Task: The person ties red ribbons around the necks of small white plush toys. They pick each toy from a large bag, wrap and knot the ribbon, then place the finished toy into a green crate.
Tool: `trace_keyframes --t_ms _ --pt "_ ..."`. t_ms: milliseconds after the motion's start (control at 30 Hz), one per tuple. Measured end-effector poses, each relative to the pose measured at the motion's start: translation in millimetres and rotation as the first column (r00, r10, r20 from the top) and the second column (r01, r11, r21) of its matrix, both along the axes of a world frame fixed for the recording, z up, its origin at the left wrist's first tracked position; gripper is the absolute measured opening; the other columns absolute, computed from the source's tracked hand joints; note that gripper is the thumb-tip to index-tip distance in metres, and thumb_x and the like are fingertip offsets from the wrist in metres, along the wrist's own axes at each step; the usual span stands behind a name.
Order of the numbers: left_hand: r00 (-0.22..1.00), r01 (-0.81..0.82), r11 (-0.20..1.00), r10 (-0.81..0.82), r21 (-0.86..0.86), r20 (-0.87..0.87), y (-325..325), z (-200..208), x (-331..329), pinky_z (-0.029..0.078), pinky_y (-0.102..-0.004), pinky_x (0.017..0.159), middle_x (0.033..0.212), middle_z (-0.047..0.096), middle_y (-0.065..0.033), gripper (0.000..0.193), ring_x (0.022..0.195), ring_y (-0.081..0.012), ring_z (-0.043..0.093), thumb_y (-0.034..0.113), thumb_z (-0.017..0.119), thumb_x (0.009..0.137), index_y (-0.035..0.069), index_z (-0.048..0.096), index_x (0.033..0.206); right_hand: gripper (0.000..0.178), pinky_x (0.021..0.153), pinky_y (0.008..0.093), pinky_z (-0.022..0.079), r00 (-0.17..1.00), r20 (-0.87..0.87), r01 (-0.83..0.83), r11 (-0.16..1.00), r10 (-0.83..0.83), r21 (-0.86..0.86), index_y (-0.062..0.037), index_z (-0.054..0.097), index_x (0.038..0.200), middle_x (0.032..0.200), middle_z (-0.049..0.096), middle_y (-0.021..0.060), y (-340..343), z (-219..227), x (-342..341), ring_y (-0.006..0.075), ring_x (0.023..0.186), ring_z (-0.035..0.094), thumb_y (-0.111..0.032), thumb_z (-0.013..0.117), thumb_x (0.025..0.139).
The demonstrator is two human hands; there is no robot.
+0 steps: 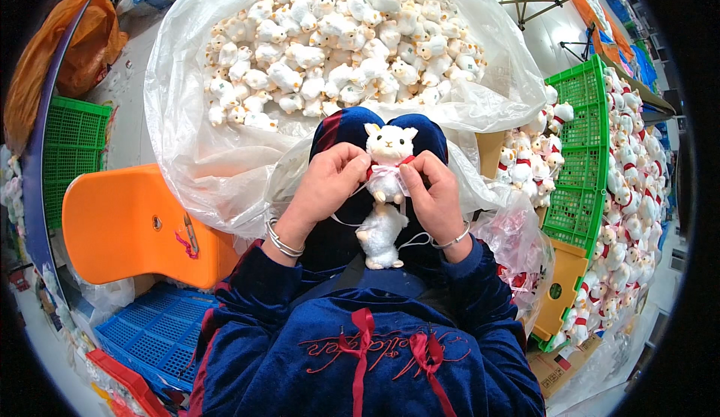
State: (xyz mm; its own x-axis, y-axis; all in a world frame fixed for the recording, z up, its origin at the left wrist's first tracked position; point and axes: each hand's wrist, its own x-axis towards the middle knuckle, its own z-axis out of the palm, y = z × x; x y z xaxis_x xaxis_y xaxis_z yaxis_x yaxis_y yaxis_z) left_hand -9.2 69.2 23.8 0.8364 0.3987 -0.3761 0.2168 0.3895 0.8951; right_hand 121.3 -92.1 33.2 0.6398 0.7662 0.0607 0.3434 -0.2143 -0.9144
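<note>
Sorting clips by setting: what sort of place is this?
Likely a toy workshop: white plush animals heaped on clear plastic, more piled beside a green crate, and one held toy.

Plush toys lie before, between and to the right of the wearer's (pixel 322 319) hands.
From my remote seat, I find a heap of plush toys (pixel 337 49) on a plastic sheet (pixel 180 117) past the knees (pixel 424 128). One plush animal (pixel 390 143) is between the left hand (pixel 330 181) and right hand (pixel 435 196); a second plush animal (pixel 381 237) sits nearer the body. Left, I have a chair (pixel 112 226) with a small tool (pixel 190 229) on it and a crate (pixel 157 334) behind. Right, beyond a plastic bag (pixel 517 237), an upright crate (pixel 577 184) divides a toy cluster (pixel 525 162) from a larger pile (pixel 630 192).
</note>
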Motion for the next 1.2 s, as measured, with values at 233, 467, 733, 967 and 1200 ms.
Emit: trace_keyframes --t_ms 233,467,733,967,1200 --pt "0.999 0.041 0.98 -0.046 0.194 0.019 -8.4 -8.8 4.9 0.047 -0.0221 0.066 0.081 0.067 0.0017 0.02 0.074 -0.0033 0.056 0.019 0.068 0.098 0.0 0.069 0.093 0.014 0.059 0.028 0.043 0.999 -0.046 -0.022 1.0 0.022 0.006 0.0 0.06 0.085 0.073 0.055 0.0052 -0.8 -0.1 1.9 0.0122 0.065 0.053 -0.007 0.068 0.095" --pt "0.996 0.077 0.993 -0.081 0.086 0.038 -9.5 -12.9 4.7 0.04 -0.0181 0.06 0.081 0.062 0.0054 0.014 0.068 -0.001 0.051 0.017 0.068 0.099 0.003 0.067 0.101 0.015 0.06 0.0248 0.046 0.978 -0.191 -0.092 0.995 0.085 -0.032 -0.001 0.059 0.086 0.077 0.057 0.0023 -10.2 -0.4 7.6 0.008 0.068 0.056 -0.007 0.071 0.093" --pt "0.995 0.093 0.99 -0.094 0.11 0.011 -10.2 -11.1 4.8 0.039 -0.0179 0.057 0.078 0.06 0.0053 0.015 0.065 -0.0012 0.051 0.017 0.069 0.099 0.003 0.067 0.1 0.014 0.06 0.0255 0.046 0.959 -0.254 -0.141 0.988 0.122 -0.058 -0.002 0.056 0.084 0.078 0.056 0.002 -14.3 4.0 13.4 0.0067 0.07 0.056 -0.005 0.064 0.095" --pt "0.997 0.068 0.994 -0.072 0.086 0.034 -12.1 -11.2 5.4 0.045 -0.0211 0.065 0.084 0.065 0.0023 0.018 0.073 -0.0031 0.055 0.018 0.068 0.098 0.0 0.068 0.1 0.004 0.071 0.0317 0.05 1.0 0.002 -0.01 0.995 0.01 -0.095 0.0004 0.063 0.095 0.091 0.063 0.0104 -13.8 12.5 16.1 0.0193 0.081 0.062 -0.003 0.061 0.093" --pt "0.998 0.058 0.986 -0.059 0.159 -0.004 -13.0 -16.9 9.4 0.043 -0.0194 0.063 0.085 0.063 0.004 0.016 0.072 -0.0022 0.053 0.017 0.066 0.1 0.002 0.067 0.101 0.017 0.081 0.0384 0.048 0.937 0.348 -0.019 1.0 0.016 0.006 -0.0016 0.067 0.102 0.098 0.062 0.0143 -8.0 29.0 12.1 0.0314 0.091 0.059 0.002 0.065 0.085"
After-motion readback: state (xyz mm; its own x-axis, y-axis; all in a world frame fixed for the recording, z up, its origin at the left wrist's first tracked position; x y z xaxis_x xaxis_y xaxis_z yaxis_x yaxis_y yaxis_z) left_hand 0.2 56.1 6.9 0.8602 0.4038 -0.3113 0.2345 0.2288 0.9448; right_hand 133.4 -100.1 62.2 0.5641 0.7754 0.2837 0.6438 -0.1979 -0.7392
